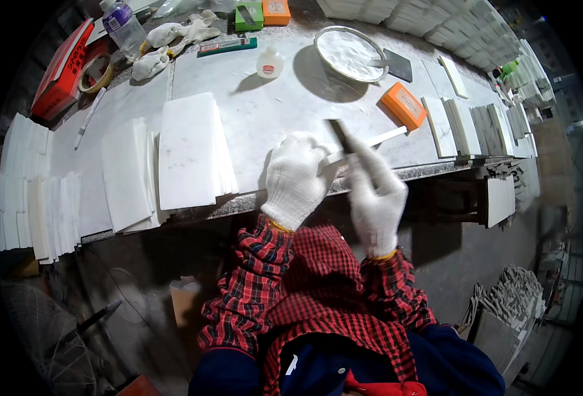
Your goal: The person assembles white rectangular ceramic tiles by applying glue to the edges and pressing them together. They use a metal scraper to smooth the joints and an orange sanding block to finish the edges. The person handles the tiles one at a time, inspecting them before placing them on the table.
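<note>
My left hand (296,178), in a white knitted glove, is closed on a narrow white stone tile (385,137), seen edge-on just above the table's front edge. My gloved right hand (377,195) is closed on a small dark flat piece (338,135), held against or just over the tile's edge near the left fingers. Motion blurs the right hand and this piece, so its exact kind cannot be made out. Beyond the tile's far end lies an orange box (403,106). A bowl of white powder or paste (349,54) sits farther back, a scraper (397,65) across its rim.
White tiles (189,152) lean in stacks at the left; more tiles (460,125) stand at the right. A small bottle (270,64), worn gloves (173,41), a tape roll (96,73), a red box (62,69) and a plastic bottle (122,30) occupy the back. A fan (41,336) stands lower left.
</note>
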A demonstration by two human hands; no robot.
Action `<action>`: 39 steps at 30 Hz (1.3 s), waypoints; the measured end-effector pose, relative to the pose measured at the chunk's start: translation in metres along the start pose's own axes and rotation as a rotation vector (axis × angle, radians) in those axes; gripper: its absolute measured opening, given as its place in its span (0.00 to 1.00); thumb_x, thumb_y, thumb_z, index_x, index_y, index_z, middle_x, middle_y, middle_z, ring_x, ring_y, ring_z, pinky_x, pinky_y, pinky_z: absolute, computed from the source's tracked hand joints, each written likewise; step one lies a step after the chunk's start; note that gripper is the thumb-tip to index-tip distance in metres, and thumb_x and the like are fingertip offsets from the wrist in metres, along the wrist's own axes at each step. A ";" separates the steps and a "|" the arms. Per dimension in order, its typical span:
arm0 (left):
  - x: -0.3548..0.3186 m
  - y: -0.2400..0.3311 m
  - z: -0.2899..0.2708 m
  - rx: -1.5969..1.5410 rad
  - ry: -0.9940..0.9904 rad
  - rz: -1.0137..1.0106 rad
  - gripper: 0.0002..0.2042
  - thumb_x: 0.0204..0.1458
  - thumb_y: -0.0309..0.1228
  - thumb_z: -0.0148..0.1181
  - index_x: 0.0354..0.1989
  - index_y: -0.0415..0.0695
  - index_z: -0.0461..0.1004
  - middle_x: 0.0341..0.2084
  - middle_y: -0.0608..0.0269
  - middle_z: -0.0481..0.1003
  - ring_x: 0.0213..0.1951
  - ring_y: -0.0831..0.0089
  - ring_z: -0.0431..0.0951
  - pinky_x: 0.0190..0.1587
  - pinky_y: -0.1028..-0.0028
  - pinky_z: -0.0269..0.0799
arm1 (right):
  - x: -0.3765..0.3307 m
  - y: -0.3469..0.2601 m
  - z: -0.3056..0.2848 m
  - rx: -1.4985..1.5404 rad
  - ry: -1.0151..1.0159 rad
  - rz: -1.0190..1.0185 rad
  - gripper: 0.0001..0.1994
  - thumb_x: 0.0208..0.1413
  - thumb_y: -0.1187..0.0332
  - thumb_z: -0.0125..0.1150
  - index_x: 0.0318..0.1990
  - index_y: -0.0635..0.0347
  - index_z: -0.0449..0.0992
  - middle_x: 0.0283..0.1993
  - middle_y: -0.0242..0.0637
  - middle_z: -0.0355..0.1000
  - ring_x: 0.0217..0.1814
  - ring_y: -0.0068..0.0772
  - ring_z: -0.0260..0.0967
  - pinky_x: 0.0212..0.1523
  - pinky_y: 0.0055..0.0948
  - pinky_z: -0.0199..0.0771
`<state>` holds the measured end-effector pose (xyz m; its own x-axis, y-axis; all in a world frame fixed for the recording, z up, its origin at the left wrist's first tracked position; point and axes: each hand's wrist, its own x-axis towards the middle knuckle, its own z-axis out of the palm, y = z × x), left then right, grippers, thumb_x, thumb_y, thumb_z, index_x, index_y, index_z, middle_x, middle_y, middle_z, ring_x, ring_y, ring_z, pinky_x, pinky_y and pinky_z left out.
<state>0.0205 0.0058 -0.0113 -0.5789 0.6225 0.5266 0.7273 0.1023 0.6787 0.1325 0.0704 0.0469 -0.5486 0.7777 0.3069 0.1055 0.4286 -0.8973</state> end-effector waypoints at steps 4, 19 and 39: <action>0.000 -0.002 0.000 0.015 0.018 0.045 0.10 0.42 0.31 0.71 0.33 0.42 0.81 0.39 0.58 0.78 0.43 0.57 0.77 0.44 0.62 0.73 | 0.007 -0.004 -0.006 -0.049 -0.039 0.033 0.15 0.64 0.77 0.58 0.56 0.65 0.80 0.37 0.31 0.78 0.33 0.13 0.68 0.34 0.15 0.69; 0.000 -0.004 -0.001 -0.025 0.046 0.011 0.10 0.43 0.35 0.69 0.33 0.45 0.82 0.33 0.58 0.78 0.41 0.58 0.77 0.43 0.59 0.72 | 0.000 -0.005 0.004 0.041 -0.027 0.061 0.15 0.64 0.79 0.57 0.57 0.63 0.80 0.40 0.31 0.78 0.33 0.12 0.68 0.32 0.14 0.68; 0.003 0.005 -0.007 0.005 0.002 0.107 0.10 0.43 0.28 0.66 0.37 0.51 0.82 0.33 0.62 0.76 0.42 0.59 0.76 0.44 0.59 0.73 | 0.019 -0.007 -0.052 0.121 0.142 0.267 0.15 0.68 0.72 0.55 0.59 0.64 0.77 0.27 0.26 0.72 0.24 0.10 0.61 0.24 0.13 0.62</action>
<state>0.0202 0.0033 -0.0027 -0.4986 0.6288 0.5966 0.7867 0.0394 0.6160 0.1649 0.1059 0.0756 -0.3927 0.9154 0.0888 0.1259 0.1491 -0.9808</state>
